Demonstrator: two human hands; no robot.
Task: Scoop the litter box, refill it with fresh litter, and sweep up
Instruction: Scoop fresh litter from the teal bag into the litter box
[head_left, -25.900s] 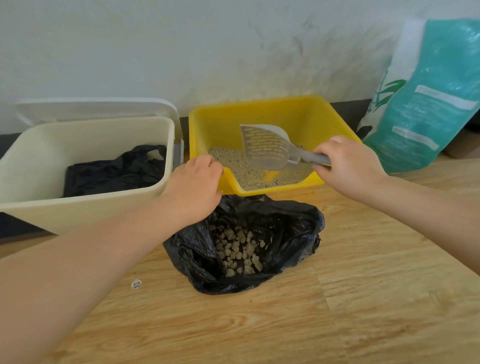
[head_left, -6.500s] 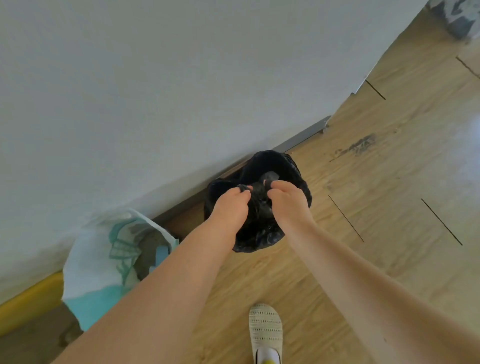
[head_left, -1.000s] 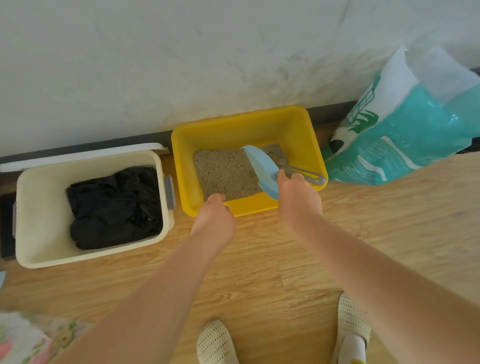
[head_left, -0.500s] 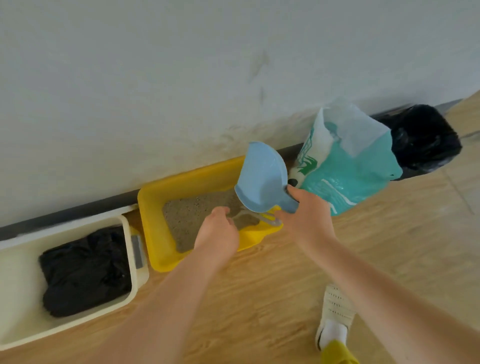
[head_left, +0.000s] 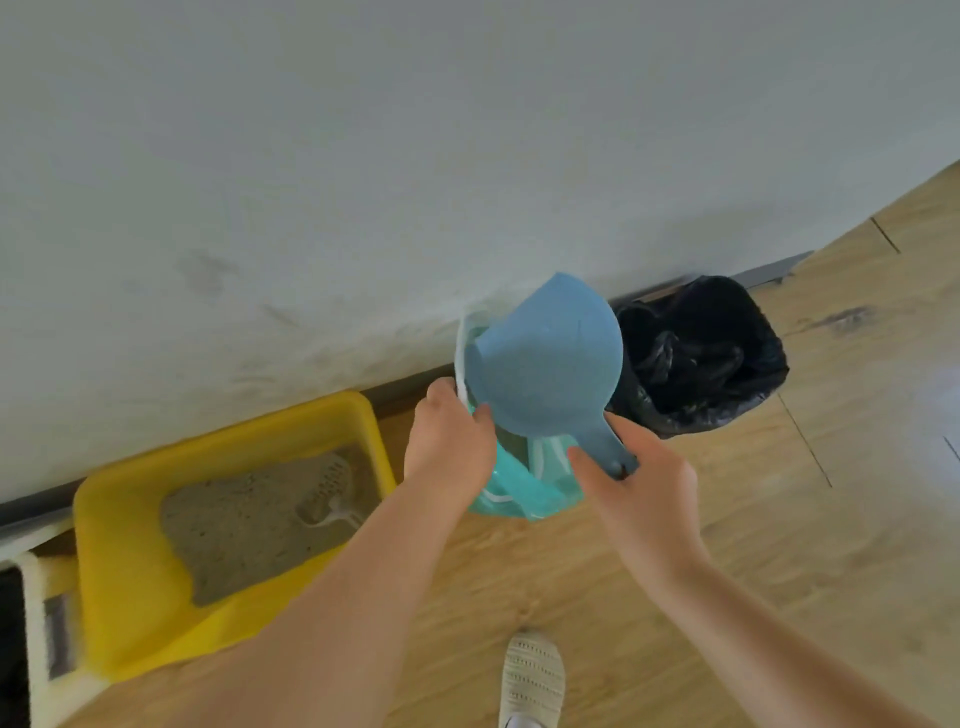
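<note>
a: scoop (head_left: 545, 364) position, please. where did it sit against the bag?

b: i had the blue scoop by its handle, my right hand (head_left: 644, 493) pinching the short stem between thumb and fingers. its bowl was tipped up and away from my grip, toward the wall, right over the mouth of the teal litter bag (head_left: 519, 499). so the long axis ran from my right hand up and forward, over the opening.

a: and the other hand?

b: my left hand (head_left: 449, 441) gripped the white rim of the bag, fingers curled over the edge, holding the mouth open. that hand was the nearer one to the bag; it was touching it.

a: the box itself?

b: the yellow litter box (head_left: 119, 597) lay to my left on the floor, near the bag, with a thin bed of litter and the grey slotted scooper (head_left: 324, 493) lying in it. i judged the next move was to dip the bowl down into the bag.
</note>
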